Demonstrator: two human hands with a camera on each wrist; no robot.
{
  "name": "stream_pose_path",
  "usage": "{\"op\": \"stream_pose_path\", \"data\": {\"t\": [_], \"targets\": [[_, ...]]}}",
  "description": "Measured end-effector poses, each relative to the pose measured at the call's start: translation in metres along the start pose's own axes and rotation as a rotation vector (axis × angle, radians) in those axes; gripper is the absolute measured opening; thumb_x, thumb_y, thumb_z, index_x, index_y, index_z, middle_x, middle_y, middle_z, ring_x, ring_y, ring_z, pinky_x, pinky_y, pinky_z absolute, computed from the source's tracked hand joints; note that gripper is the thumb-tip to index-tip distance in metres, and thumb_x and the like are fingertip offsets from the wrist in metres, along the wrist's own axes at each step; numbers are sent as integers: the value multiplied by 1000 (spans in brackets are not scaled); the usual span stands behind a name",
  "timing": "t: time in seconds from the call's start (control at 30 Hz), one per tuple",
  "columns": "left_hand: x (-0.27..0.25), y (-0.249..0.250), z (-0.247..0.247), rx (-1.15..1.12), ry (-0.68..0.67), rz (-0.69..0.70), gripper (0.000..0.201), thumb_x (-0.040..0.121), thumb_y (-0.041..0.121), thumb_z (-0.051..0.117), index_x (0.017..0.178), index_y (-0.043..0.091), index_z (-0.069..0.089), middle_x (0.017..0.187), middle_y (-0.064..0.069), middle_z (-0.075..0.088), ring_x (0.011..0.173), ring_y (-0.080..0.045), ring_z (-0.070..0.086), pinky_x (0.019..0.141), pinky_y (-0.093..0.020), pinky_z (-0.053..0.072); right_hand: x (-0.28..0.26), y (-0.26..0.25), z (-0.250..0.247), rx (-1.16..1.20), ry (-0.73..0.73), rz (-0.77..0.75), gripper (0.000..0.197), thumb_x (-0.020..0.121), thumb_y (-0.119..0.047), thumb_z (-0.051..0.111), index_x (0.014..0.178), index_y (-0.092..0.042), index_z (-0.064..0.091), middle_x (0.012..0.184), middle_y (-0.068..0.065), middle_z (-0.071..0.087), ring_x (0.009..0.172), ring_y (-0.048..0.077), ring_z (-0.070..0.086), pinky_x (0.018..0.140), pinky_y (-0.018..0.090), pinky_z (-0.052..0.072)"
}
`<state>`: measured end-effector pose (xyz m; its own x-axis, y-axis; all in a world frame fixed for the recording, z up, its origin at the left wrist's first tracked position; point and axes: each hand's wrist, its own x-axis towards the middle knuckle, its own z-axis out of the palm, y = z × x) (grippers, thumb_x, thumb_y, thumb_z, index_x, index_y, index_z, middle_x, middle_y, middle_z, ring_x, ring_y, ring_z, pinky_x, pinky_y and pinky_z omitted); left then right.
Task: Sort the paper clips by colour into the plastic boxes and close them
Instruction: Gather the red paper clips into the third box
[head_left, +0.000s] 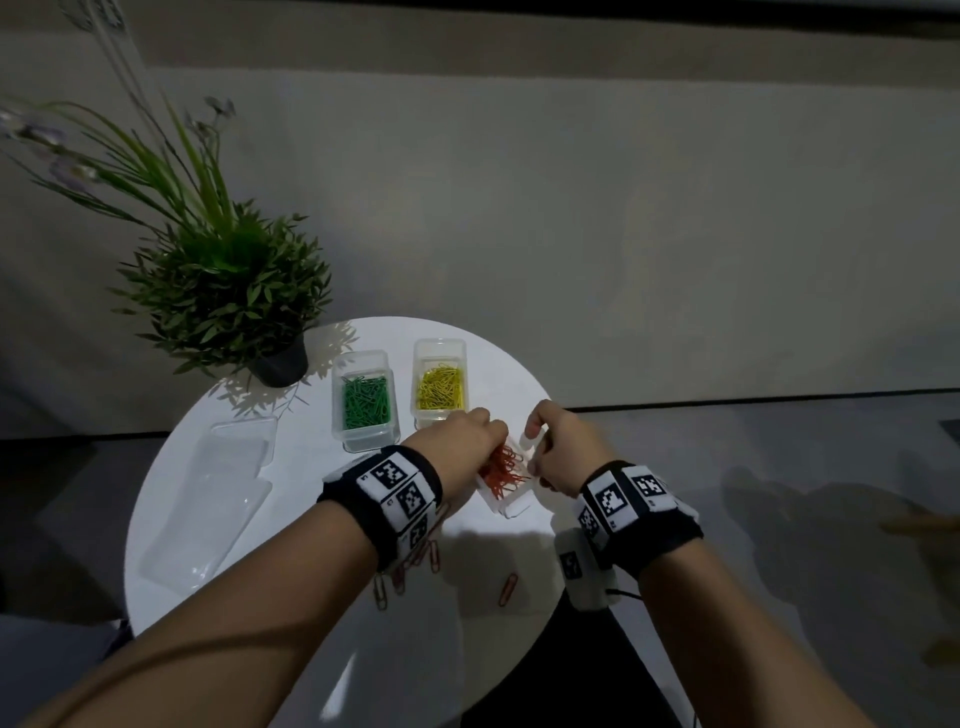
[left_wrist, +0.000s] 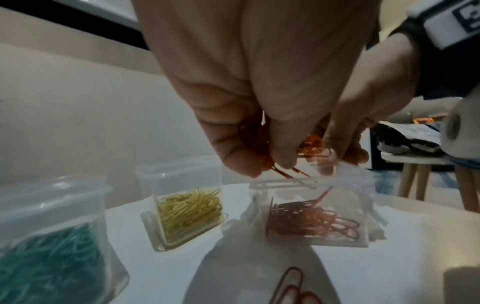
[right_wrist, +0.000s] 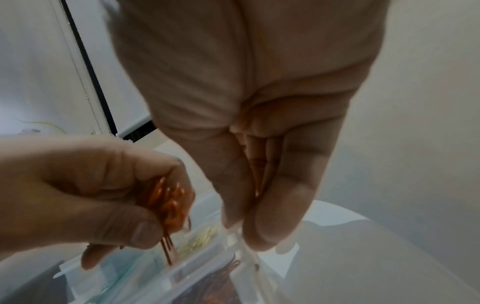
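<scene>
Red paper clips (left_wrist: 255, 142) are bunching in your left hand (head_left: 462, 441), its grip clenching them just above the open red-clip box (left_wrist: 314, 218) on the worktop (head_left: 311, 467). Your right hand (head_left: 563, 447) is pinching that box's clear lid (right_wrist: 237, 236). Loose red clips (head_left: 509, 588) are lying nearby.

A potted plant (head_left: 228, 291) stands at the far left edge of the round white table (head_left: 171, 467).
</scene>
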<state>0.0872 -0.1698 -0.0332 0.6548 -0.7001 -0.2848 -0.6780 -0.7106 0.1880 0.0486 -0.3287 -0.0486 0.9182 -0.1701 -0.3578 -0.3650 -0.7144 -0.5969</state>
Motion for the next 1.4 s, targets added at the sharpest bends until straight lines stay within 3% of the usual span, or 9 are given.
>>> {"op": "stream_pose_path", "data": {"t": [0.13,0.57,0.73,0.83,0.93,1.03,1.13,1.23,1.4], "targets": [[6,4,-2,101,-68,43,38,81,0,61,116,14,53,107,-6,48,101,-25,52,82,-38,51,-1,-3,0,29,-10,-4,26,75,6,48,90,-16,47,84,18,69,70,36,68,60,38,55],[-6,3,-4,-356,-52,-40,39,85,-3,44,104,25,64,108,2,66,94,-16,58,87,-31,50,-16,9,10,213,35,-20,28,82,8,46,83,-20,50,75,15,67,55,25,58,54,32,51],[-30,-9,-7,-478,225,-123,30,87,-2,46,93,22,64,102,4,63,98,-13,53,85,-27,45,-36,14,10,-14,153,-129,26,78,-8,69,81,-26,52,74,-1,62,71,20,59,65,29,48],[-66,-23,5,-507,345,-236,18,87,5,52,89,20,62,96,5,61,88,-12,57,79,-25,47,-57,13,15,-148,-145,-123,25,72,-14,78,81,-25,56,73,-4,61,72,16,58,59,24,46],[-98,-26,27,-392,229,-369,5,84,23,61,81,23,57,90,3,60,84,-17,57,75,-31,48,-65,11,31,-370,-368,-160,30,69,-23,84,83,-23,58,85,-4,61,82,14,57,64,22,43],[-118,-21,51,-381,79,-508,26,73,36,73,73,22,51,84,2,63,82,-18,57,69,-31,48,-65,6,46,-480,-404,-226,26,71,-23,82,89,-13,67,100,5,66,89,17,55,71,21,38],[-127,-16,70,-352,-18,-537,33,72,36,77,77,21,48,92,-1,64,91,-21,58,68,-27,40,-62,-6,58,-505,-402,-268,14,73,-19,78,79,-15,65,91,5,64,82,17,51,67,21,34],[-124,-17,81,-366,28,-494,19,81,23,67,77,22,48,93,-3,64,94,-23,58,69,-25,35,-53,-21,72,-420,-362,-270,22,75,-11,68,63,-19,51,78,1,61,78,17,57,63,25,43],[-119,-30,83,-396,161,-525,11,83,12,56,80,22,52,88,2,54,92,-24,58,73,-29,40,-47,-43,86,-179,-186,-349,13,85,-9,56,73,-10,63,80,2,73,82,19,67,74,35,53]]}}
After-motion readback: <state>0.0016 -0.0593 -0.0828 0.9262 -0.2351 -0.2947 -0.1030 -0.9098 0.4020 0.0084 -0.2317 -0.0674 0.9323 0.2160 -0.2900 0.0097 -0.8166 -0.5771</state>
